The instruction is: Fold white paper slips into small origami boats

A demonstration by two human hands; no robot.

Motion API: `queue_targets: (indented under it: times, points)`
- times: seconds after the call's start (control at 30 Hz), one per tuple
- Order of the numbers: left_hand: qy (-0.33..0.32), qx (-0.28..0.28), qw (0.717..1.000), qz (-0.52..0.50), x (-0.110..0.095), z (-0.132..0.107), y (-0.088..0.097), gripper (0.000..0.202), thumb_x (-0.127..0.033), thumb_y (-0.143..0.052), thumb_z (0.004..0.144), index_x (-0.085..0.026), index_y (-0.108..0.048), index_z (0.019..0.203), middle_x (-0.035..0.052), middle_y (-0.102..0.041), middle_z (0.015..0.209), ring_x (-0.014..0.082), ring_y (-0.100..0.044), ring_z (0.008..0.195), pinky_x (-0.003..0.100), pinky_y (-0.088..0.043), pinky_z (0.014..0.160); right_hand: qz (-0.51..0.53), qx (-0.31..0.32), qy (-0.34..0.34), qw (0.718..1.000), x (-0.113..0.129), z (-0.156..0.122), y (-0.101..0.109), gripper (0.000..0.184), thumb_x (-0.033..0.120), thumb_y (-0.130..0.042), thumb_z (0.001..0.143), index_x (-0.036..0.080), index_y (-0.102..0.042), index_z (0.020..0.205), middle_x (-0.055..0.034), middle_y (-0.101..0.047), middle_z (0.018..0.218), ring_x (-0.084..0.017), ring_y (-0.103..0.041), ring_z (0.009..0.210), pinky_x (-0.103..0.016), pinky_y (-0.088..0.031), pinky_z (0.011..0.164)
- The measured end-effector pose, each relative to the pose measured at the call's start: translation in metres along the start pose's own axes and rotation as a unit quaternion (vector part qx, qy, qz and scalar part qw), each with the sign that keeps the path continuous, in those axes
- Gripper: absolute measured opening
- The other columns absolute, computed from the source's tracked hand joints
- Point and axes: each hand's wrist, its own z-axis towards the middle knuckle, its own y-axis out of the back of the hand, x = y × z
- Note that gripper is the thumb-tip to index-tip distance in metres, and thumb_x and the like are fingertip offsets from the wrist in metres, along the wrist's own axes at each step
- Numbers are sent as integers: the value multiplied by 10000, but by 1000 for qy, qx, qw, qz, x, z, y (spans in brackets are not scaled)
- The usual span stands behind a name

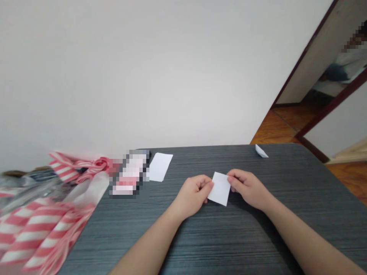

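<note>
Between my hands, over the middle of the dark table, is a small white sheet of paper [219,190], tilted a little. My left hand [193,194] pinches its left edge between thumb and fingers. At the upper right corner, my right hand [246,187] grips the same sheet, thumb in front and fingers curled behind. The paper's face toward me looks blank. Farther back on the right lies a small folded white paper [261,151], apart from both hands. A stack of white paper [160,167] rests flat on the table to the left.
A pixelated flat object [131,172] lies beside the paper stack. Red-and-white striped bags [46,225] and clear plastic fill the area left of the dark wood-grain table [137,236]. A white wall [172,76] stands behind; a doorway with wooden floor [286,124] is at right.
</note>
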Motion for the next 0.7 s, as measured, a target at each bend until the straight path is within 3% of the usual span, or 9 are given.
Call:
queue_targets:
  times: [0.2, 0.43, 0.7]
  points:
    - [16, -22, 998, -55, 0, 2, -1, 226, -384, -545, 899, -172, -570, 821, -55, -542, 503, 94, -484, 438, 196, -353, 477, 57, 20, -25, 998, -5, -1, -4, 182, 336, -557, 921, 206, -513, 800, 43, -561, 602, -130, -535, 557, -252, -410, 582]
    - [17, -21, 997, -66, 0, 2, -3, 199, -350, -549, 881, -174, -557, 788, -47, -551, 509, 97, -493, 442, 195, -353, 466, 35, 23, -19, 999, -5, 0, -5, 209, 323, -525, 944, 208, -506, 771, 41, -595, 568, -130, -541, 545, -251, -409, 590]
    - [4, -33, 996, -80, 1, 2, -2, 177, -353, -554, 899, -180, -538, 871, -63, -544, 515, 90, -487, 440, 191, -363, 466, 81, 61, 1, 995, -8, -2, -6, 98, 281, -521, 955, 192, -547, 988, 31, -628, 627, -132, -566, 565, -260, -427, 614]
